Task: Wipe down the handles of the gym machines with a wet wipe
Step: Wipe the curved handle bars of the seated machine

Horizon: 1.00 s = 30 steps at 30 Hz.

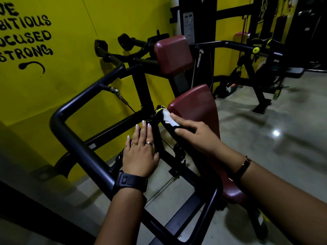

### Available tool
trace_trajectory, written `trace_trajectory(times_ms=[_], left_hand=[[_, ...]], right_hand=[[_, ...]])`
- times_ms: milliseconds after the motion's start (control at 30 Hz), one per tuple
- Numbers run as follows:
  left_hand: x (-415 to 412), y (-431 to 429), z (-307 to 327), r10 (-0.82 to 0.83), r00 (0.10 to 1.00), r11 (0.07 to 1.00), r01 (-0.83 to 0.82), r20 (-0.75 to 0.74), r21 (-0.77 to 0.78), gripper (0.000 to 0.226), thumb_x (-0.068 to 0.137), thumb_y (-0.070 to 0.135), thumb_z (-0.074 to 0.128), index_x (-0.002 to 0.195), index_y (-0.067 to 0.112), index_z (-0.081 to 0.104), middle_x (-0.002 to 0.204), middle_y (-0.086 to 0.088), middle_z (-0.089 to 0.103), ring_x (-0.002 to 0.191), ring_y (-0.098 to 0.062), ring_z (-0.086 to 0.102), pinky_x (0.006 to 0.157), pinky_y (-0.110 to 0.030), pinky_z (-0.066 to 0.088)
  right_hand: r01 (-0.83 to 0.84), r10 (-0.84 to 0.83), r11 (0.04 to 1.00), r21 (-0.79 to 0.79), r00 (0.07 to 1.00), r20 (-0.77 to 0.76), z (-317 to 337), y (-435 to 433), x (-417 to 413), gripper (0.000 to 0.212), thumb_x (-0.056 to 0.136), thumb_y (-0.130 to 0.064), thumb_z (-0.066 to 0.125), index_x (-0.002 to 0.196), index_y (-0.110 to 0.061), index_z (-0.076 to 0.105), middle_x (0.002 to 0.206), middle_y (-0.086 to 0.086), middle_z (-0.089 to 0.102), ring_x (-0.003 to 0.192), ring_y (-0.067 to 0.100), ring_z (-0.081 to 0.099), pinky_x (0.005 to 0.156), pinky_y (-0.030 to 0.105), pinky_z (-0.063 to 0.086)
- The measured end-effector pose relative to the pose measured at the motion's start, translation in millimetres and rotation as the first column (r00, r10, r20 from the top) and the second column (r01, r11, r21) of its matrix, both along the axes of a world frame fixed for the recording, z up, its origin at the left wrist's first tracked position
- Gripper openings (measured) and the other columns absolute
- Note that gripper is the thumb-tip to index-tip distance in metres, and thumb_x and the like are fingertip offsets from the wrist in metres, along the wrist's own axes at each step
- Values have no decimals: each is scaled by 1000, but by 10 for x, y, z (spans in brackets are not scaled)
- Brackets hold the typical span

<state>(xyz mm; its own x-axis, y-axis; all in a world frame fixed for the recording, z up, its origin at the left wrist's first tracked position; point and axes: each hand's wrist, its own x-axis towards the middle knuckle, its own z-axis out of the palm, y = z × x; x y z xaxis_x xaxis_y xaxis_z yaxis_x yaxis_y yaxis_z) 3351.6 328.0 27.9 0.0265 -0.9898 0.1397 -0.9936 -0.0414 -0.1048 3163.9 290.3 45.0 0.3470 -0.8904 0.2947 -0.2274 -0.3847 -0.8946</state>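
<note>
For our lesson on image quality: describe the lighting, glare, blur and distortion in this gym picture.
Head view: dim overall, the black machine frame loses detail; a glare spot shines on the glossy floor; the white wet wipe stands out; the head view's wide angle bends lines toward the edges; far machines look soft.

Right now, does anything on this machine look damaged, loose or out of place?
Nothing stands out. The right hand wraps the white wet wipe round the black handle beside the maroon seat pad, which looks intact. The left hand rests flat against a frame bar.
</note>
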Motion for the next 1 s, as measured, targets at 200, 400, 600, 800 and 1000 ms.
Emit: trace_trajectory(times_ms=[200, 400, 600, 800, 1000], left_hand=[[4, 2, -9, -3, 1000, 1000, 3, -4, 2, 86, 99, 46, 37, 145, 20, -32, 147, 0, -40, 145, -19, -26, 120, -40, -6], [-3, 5, -9, -5, 1000, 1000, 5, -4, -5, 86, 100, 46, 37, 138, 20, -35, 145, 0, -40, 146, -19, -26, 120, -40, -5], [-12, 14, -9, -1, 1000, 1000, 1, 0, -11, 86, 99, 45, 37, 138, 19, -35, 145, -1, -40, 146, -20, -25, 120, -40, -4], [-23, 17, 13, 5, 1000, 1000, -5, 5, 4, 87, 99, 45, 38, 143, 19, -32, 146, -1, -40, 146, -20, -24, 120, -40, -4], [-18, 2, 4, 7, 1000, 1000, -8, 10, 8, 88, 99, 46, 38, 140, 18, -35, 147, -1, -40, 146, -20, -24, 122, -41, -3]], right_hand=[[-199, 84, 940, 277, 922, 377, -321, 217, -288, 47, 81, -8, 59, 127, -16, 54, 127, -12, 60, 111, -9, 56, 84, 6, 44], [-81, 92, 980, -183, 994, 56, -542, 425, -442, 49, 83, -29, 53, 131, -17, 56, 141, -3, 50, 133, 7, 44, 110, 21, 33], [-130, -183, 726, -675, 910, -373, -379, 258, -266, 48, 83, -26, 49, 129, -14, 61, 145, 12, 46, 129, 24, 50, 92, 30, 48], [-210, -187, 731, -649, 854, -486, -72, -28, 16, 53, 84, -34, 42, 128, -13, 62, 147, 10, 44, 136, 25, 41, 102, 34, 38], [-176, 168, 983, -58, 979, -115, 161, -215, 128, 60, 78, -21, 41, 138, -20, 51, 153, -3, 35, 135, -6, 31, 106, 5, 24]])
